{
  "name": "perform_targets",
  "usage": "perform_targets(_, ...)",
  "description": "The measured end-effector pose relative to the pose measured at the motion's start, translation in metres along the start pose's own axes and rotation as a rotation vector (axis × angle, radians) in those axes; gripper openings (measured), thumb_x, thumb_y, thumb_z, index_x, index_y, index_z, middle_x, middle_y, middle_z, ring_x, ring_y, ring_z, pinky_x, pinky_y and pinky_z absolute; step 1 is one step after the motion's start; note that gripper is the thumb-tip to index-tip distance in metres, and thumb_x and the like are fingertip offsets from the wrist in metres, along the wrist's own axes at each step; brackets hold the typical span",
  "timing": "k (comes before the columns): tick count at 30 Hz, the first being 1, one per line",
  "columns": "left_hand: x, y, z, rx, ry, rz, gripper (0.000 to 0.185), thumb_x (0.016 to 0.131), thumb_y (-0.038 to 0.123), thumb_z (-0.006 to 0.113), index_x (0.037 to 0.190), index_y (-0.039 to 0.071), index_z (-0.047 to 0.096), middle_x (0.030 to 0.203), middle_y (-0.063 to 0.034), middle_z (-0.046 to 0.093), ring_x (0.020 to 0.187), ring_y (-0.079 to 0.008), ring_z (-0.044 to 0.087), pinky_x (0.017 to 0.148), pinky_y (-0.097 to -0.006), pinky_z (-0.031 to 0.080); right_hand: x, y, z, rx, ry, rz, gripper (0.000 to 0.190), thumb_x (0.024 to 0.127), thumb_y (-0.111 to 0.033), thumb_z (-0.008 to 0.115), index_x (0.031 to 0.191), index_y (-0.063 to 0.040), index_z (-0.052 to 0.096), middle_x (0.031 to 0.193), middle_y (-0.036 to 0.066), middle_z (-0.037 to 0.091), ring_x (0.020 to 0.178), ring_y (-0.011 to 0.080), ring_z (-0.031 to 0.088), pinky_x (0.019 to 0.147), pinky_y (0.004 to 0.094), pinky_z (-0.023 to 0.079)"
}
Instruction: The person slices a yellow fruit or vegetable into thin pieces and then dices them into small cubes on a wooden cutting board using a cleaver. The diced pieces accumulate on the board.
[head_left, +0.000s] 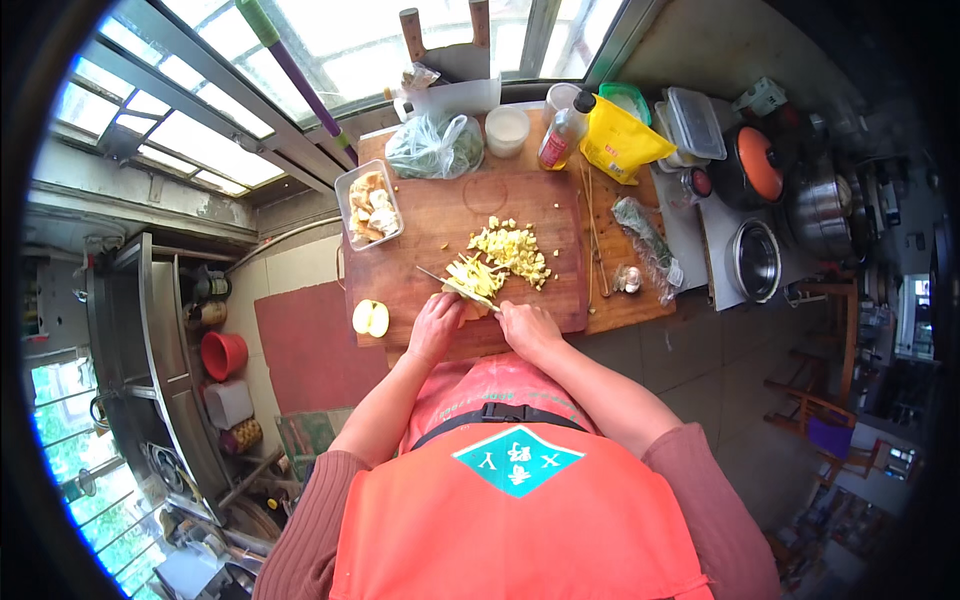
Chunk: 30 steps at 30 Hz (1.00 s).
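Observation:
My right hand (527, 324) grips a kitchen knife (454, 286), whose blade points up and to the left across a wooden cutting board (405, 277). Curled at the blade's near side, my left hand (437, 319) holds down a pale piece of food (474, 310), partly hidden by fingers and knife. Just beyond the blade lie pale yellow strips (477, 276), probably cut apple. Small diced pieces (517, 253) spread out behind them. Half an apple (370, 318), cut face up, rests at the board's left edge.
Behind the board stand a bag of greens (435, 146), a lidded tub (507, 131), a sauce bottle (566, 131) and a yellow packet (625, 141). A plastic box of food pieces (370, 206) overlaps the board's left corner. Garlic (627, 279), tongs (594, 232) and wrapped greens (646, 244) lie right.

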<state>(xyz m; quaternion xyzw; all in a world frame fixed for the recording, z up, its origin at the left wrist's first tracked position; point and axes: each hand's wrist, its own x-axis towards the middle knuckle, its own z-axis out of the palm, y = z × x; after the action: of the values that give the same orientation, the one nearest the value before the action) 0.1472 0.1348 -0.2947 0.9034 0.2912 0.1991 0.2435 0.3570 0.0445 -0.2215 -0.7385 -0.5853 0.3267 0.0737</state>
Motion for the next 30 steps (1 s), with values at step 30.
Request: perform_targets(30, -0.018, 0.003, -0.009, 0.018, 0.021, -0.009, 0.018, 0.089, 0.009, 0.064, 0.106, 0.005, 0.065, 0.119, -0.0137, 0.064, 0.114, -0.0356, 0.059, 0.102, -0.0449, 0.048, -0.014, -0.007, 0.006, 0.050, -0.060, 0.002, 0.028, 0.104, -0.030, 0.055, 0.098, -0.004, 0.062, 0.087, 0.027, 0.071, 0.084, 0.0485, 0.070, 0.075, 0.0597, 0.054)
